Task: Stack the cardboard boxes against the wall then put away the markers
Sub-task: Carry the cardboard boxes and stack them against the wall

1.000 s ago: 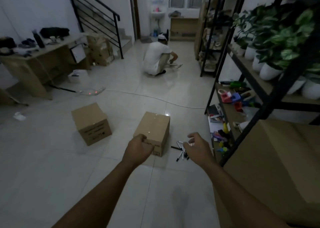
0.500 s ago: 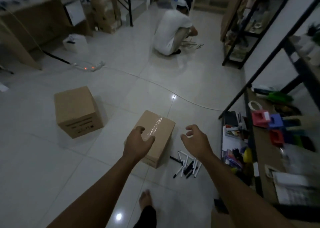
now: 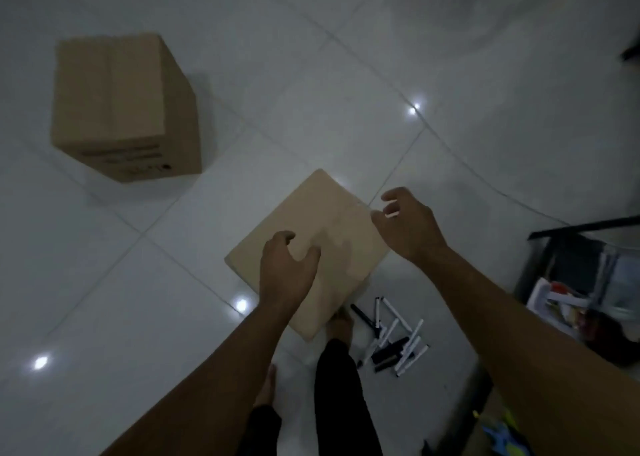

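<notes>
From the head view, the nearer cardboard box (image 3: 322,244) is seen under both hands, apparently placed for a lift. The left hand (image 3: 287,268) is held half open over its top, fingers curled, nothing gripped. The right hand (image 3: 408,223) is spread beside the box's right edge, empty. The markers (image 3: 391,338) are scattered on the floor (image 3: 485,126) below the right forearm; the second cardboard box (image 3: 121,106) is left well beyond the left hand.

Left of near box (image 3: 311,241): open floor (image 3: 121,300), free passage.
Far left: second box (image 3: 121,106) stands well apart.
Right of near box: markers (image 3: 394,338) scattered just beside it.
Far right: shelf (image 3: 581,227) frame blocks.
</notes>
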